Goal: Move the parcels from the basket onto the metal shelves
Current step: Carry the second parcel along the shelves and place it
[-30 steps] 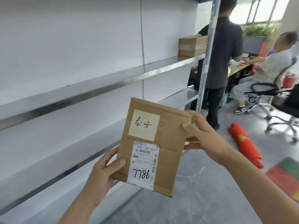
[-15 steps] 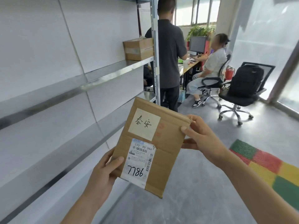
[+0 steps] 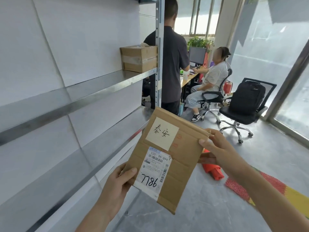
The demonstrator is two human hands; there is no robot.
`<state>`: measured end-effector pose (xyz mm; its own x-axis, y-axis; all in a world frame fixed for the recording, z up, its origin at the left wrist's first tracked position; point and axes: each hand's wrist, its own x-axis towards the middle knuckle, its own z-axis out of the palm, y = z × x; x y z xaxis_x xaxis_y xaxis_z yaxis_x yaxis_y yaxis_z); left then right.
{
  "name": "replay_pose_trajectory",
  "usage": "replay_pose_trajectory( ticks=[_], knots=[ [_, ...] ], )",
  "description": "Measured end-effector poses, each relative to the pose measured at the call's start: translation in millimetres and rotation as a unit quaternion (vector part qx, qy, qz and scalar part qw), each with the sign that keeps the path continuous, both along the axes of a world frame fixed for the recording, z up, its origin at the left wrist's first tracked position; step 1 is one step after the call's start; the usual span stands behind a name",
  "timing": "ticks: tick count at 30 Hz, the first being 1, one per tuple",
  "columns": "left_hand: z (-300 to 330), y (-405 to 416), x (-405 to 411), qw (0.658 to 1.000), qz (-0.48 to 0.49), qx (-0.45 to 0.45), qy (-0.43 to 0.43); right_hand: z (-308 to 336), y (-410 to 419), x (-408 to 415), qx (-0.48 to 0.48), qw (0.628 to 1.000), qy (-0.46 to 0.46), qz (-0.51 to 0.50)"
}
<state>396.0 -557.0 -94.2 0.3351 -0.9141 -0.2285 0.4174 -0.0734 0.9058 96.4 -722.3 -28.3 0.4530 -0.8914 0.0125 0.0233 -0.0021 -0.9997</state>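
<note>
A flat brown cardboard parcel (image 3: pixel 180 164) with a yellow note, a white shipping label and "7786" written on it is held in front of me, face up and tilted. My left hand (image 3: pixel 117 185) grips its lower left corner, thumb on the label. My right hand (image 3: pixel 217 148) pinches its upper right edge. The metal shelves (image 3: pixel 93 91) run along the white wall on my left, two levels showing. A brown carton (image 3: pixel 139 58) sits at the far end of the upper shelf. No basket is in view.
Beyond the shelf upright (image 3: pixel 159 47) a person in a dark shirt (image 3: pixel 173 64) stands, and another sits at a desk (image 3: pixel 212 77). A black office chair with a backpack (image 3: pixel 245 104) stands to the right. A red cloth (image 3: pixel 213 169) and a coloured mat (image 3: pixel 260 186) lie on the grey floor.
My view has swung right along the shelves and drawn closer; the carton and the people now look nearer. Both hands keep the same hold on the parcel.
</note>
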Motion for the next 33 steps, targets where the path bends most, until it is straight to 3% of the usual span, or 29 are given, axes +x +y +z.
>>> replay_pose_trajectory(
  ticks=[10, 24, 33],
  knots=[
    [-7, -95, 6, 0.999, 0.040, 0.030, 0.013, -31, -90, 6, 0.017, 1.000, -0.006, 0.004],
    [3, -248, -86, 0.989, 0.128, 0.071, -0.011, -42, -286, -47, 0.031, 0.996, -0.026, 0.080],
    [11, -298, -73, 0.980, 0.184, 0.067, -0.045, -60, -355, -12, 0.061, 0.993, -0.025, 0.100]
  ],
)
